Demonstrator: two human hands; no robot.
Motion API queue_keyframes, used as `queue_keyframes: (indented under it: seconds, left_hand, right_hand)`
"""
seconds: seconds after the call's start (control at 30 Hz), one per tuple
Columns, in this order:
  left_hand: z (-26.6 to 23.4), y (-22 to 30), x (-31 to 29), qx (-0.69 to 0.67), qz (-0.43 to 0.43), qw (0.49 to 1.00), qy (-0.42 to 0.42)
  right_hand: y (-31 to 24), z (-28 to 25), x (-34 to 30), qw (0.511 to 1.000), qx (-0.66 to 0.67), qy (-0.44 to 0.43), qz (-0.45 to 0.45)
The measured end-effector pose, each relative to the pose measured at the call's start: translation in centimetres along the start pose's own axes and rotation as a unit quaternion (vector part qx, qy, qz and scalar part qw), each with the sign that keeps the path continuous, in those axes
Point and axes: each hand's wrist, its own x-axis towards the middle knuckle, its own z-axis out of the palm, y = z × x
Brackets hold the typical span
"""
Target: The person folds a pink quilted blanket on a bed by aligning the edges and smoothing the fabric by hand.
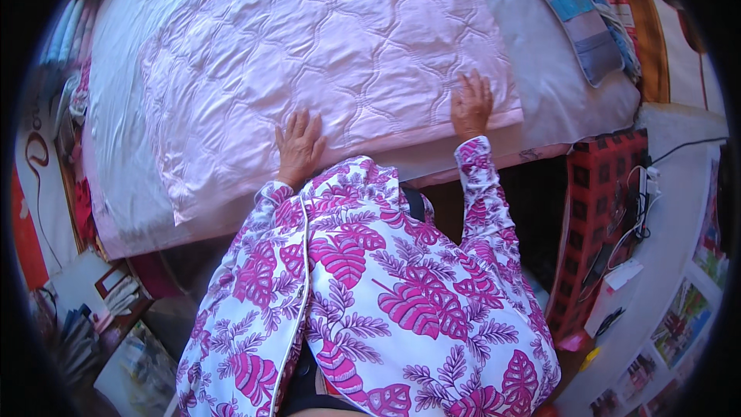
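Note:
A pale pink quilt (324, 38) with wavy stitching lies spread over the bed, its near edge toward me. My left hand (299, 143) rests flat on the quilt close to that edge, fingers apart. Farther right, my right hand (471, 104) also lies on the quilt near its right corner, with the fingers stretched out. Neither hand holds anything. Under the quilt a smooth, light sheet (552, 96) covers the bed. Both my arms are in white sleeves with a pink and purple leaf print.
At the far right of the bed lies a grey and blue pillow (570, 11). A red and black checked cloth (598, 201) hangs by the right side, next to cables and a power strip (643, 193). Folded textiles (69, 27) are stacked at the left. Assorted items sit at the lower left.

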Motion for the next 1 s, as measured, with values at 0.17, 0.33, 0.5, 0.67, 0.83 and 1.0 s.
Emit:
queue_keyframes:
  seconds: [0.17,0.33,0.5,0.67,0.83,1.0]
  left_hand:
    - [0.7,-3.2,-0.1,0.038,-0.105,0.993,0.043]
    - [0.7,-8.0,-1.6,0.079,-0.178,0.981,0.008]
    - [0.7,-8.0,-0.7,0.072,-0.185,0.98,-0.023]
    - [1.2,-8.3,-0.5,0.072,-0.188,0.979,-0.031]
    - [1.6,-8.3,-0.3,0.081,-0.199,0.976,-0.041]
    - [1.5,-8.3,0.0,0.07,-0.2,0.977,-0.039]
  right_hand:
    - [-7.0,2.8,-1.8,0.99,0.087,-0.092,-0.058]
    - [-7.6,4.4,-1.7,0.993,-0.018,-0.111,-0.044]
    - [-7.7,4.1,-1.5,0.99,-0.006,-0.135,-0.038]
    - [-6.3,2.8,-1.7,0.973,0.205,-0.1,-0.018]
    - [-6.4,0.6,-5.4,0.96,0.256,-0.109,-0.013]
    - [-5.9,0.0,-7.5,0.957,0.237,-0.163,-0.035]
